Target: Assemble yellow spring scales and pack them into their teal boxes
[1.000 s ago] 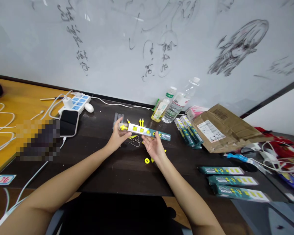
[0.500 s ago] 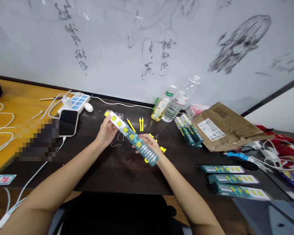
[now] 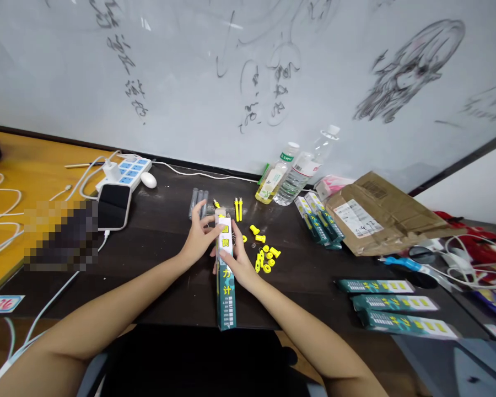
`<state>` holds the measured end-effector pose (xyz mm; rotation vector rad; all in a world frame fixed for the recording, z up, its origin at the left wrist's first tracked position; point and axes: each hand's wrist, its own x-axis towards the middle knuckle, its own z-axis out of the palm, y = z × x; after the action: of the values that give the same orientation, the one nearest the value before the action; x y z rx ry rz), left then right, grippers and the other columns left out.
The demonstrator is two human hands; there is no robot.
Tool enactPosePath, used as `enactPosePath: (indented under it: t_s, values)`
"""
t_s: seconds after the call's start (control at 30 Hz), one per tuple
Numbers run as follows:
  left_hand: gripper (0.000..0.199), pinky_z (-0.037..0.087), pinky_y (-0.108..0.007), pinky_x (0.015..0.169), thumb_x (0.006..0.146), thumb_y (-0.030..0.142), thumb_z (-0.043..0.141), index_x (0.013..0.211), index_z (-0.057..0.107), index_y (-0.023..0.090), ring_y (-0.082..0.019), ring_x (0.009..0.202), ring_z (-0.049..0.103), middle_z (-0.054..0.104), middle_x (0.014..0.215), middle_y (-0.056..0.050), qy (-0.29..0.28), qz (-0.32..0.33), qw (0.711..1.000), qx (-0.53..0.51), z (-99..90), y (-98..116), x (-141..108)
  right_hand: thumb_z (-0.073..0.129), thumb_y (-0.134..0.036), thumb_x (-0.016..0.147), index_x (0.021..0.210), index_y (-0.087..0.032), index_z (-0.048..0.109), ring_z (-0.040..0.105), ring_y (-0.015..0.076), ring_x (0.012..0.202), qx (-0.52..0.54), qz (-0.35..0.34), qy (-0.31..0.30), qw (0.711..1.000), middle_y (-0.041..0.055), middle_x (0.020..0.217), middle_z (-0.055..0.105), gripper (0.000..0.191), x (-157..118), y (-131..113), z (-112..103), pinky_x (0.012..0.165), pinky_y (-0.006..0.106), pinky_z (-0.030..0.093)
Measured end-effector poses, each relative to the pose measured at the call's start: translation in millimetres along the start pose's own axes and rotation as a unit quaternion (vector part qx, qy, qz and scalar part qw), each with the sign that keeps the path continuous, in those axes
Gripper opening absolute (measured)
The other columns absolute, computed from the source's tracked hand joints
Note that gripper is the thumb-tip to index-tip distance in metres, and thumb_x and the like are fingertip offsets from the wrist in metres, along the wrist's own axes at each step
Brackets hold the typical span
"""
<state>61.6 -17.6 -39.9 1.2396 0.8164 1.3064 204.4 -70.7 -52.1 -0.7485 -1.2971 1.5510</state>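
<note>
A long narrow dynamometer box (image 3: pixel 226 286), green at the near end and white with yellow printing at the far end, points away from me over the dark table. My right hand (image 3: pixel 242 262) is wrapped around its middle from the right, thumb on the printed face. At the far end, my left hand (image 3: pixel 200 237) pinches the box from the left with its thumb on the edge and index finger raised; its other fingers are partly hidden. Beyond the left hand lie clear plastic tubes (image 3: pixel 194 201). Small yellow plastic parts (image 3: pixel 268 256) are scattered right of the right hand.
Two yellow rods (image 3: pixel 238 209) lie behind the box. Bottles (image 3: pixel 275 179) stand by the whiteboard. Similar boxes (image 3: pixel 405 322) lie at right, near a cardboard carton (image 3: pixel 380 212). A phone (image 3: pixel 114 207), power strip (image 3: pixel 132 171) and white mouse (image 3: pixel 149 180) are at left.
The box has swung from a slant to nearly straight away from me, its far end moving right and its near end left. Both hands moved with it, uncovering the tubes and yellow parts.
</note>
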Motion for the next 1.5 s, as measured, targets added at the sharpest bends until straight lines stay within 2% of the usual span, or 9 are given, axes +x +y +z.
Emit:
enactPosePath:
  t_s: [0.13, 0.33, 0.43, 0.57, 0.8, 1.03, 1.17, 1.3, 1.5]
  values:
    - [0.060, 0.052, -0.019, 0.052, 0.077, 0.037, 0.069, 0.129, 0.042, 0.026, -0.010, 0.070, 0.064, 0.057, 0.122, -0.011, -0.029, 0.013, 0.999, 0.029, 2.7, -1, -4, 0.064, -0.036, 0.083, 0.147, -0.036, 0.001, 0.064, 0.0122, 0.056, -0.019, -0.011, 0.024, 0.999, -0.0013, 0.090, 0.063, 0.090, 1, -8, -5, 0.052, 0.029, 0.056]
    - [0.040, 0.052, -0.021, 0.057, 0.075, 0.041, 0.069, 0.103, 0.056, 0.017, -0.011, 0.069, 0.063, 0.066, 0.087, -0.004, 0.049, -0.036, 0.995, -0.073, -4.1, 2, 9, 0.065, -0.035, 0.082, 0.146, -0.036, 0.003, 0.063, 0.0122, 0.053, -0.024, -0.008, -0.059, 0.998, -0.0017, 0.087, 0.064, 0.089, -2, -15, -10, 0.049, 0.028, 0.055]
    - [0.031, 0.046, -0.017, 0.051, 0.070, 0.039, 0.073, 0.086, 0.061, 0.015, -0.009, 0.062, 0.059, 0.062, 0.069, 0.001, 0.095, 0.002, 0.993, -0.076, -11.6, 9, 17, 0.065, -0.034, 0.082, 0.146, -0.035, 0.003, 0.063, 0.0122, 0.054, -0.024, 0.001, -0.084, 0.996, -0.0013, 0.088, 0.065, 0.089, -3, -15, -10, 0.050, 0.028, 0.055]
    - [0.022, 0.045, -0.019, 0.052, 0.070, 0.032, 0.075, 0.082, 0.068, 0.015, -0.010, 0.060, 0.058, 0.064, 0.067, 0.000, 0.141, 0.099, 0.985, 0.017, -15.7, 24, 16, 0.064, -0.034, 0.082, 0.146, -0.035, 0.003, 0.063, 0.0122, 0.055, -0.023, 0.004, -0.094, 0.995, -0.0016, 0.087, 0.064, 0.089, -4, -14, -10, 0.051, 0.029, 0.056]
    - [0.018, 0.051, -0.027, 0.068, 0.074, 0.033, 0.072, 0.082, 0.075, 0.017, -0.016, 0.073, 0.066, 0.073, 0.080, -0.005, 0.073, 0.137, 0.981, 0.118, -13.5, 37, 8, 0.065, -0.033, 0.082, 0.146, -0.034, 0.007, 0.062, 0.0120, 0.055, -0.027, 0.005, -0.095, 0.995, -0.0020, 0.086, 0.063, 0.087, -5, -18, -11, 0.052, 0.028, 0.054]
    - [0.023, 0.049, -0.026, 0.066, 0.078, 0.038, 0.066, 0.078, 0.074, 0.017, -0.015, 0.070, 0.062, 0.069, 0.073, -0.004, 0.039, 0.090, 0.989, 0.115, -20.1, 37, 19, 0.067, -0.034, 0.078, 0.144, -0.031, 0.014, 0.061, 0.0124, 0.055, -0.028, 0.021, -0.098, 0.995, -0.0023, 0.083, 0.063, 0.085, -4, -23, -8, 0.052, 0.028, 0.054]
    - [0.023, 0.046, -0.025, 0.064, 0.078, 0.038, 0.065, 0.077, 0.075, 0.018, -0.015, 0.077, 0.059, 0.065, 0.081, -0.005, -0.032, 0.093, 0.983, 0.154, -28.5, 35, 24, 0.068, -0.036, 0.078, 0.146, -0.029, 0.007, 0.059, 0.0122, 0.058, -0.050, 0.020, -0.103, 0.993, -0.0010, 0.084, 0.062, 0.092, -5, -23, -10, 0.055, 0.029, 0.054]
    - [0.022, 0.038, -0.022, 0.053, 0.080, 0.036, 0.061, 0.083, 0.074, 0.019, -0.013, 0.074, 0.055, 0.065, 0.090, -0.005, -0.108, 0.025, 0.986, 0.123, -32.9, 35, 25, 0.068, -0.038, 0.080, 0.146, -0.029, -0.003, 0.057, 0.0113, 0.060, -0.075, -0.010, -0.124, 0.989, 0.0000, 0.085, 0.060, 0.097, -4, -20, -13, 0.055, 0.027, 0.052]
    - [0.015, 0.041, -0.022, 0.057, 0.073, 0.029, 0.070, 0.079, 0.062, 0.018, -0.010, 0.066, 0.054, 0.062, 0.077, 0.000, -0.018, 0.055, 0.998, 0.035, -24.9, 31, 24, 0.065, -0.043, 0.082, 0.147, -0.032, -0.009, 0.056, 0.0123, 0.061, -0.094, -0.002, -0.134, 0.987, 0.0008, 0.087, 0.058, 0.100, -4, -19, -13, 0.057, 0.031, 0.052]
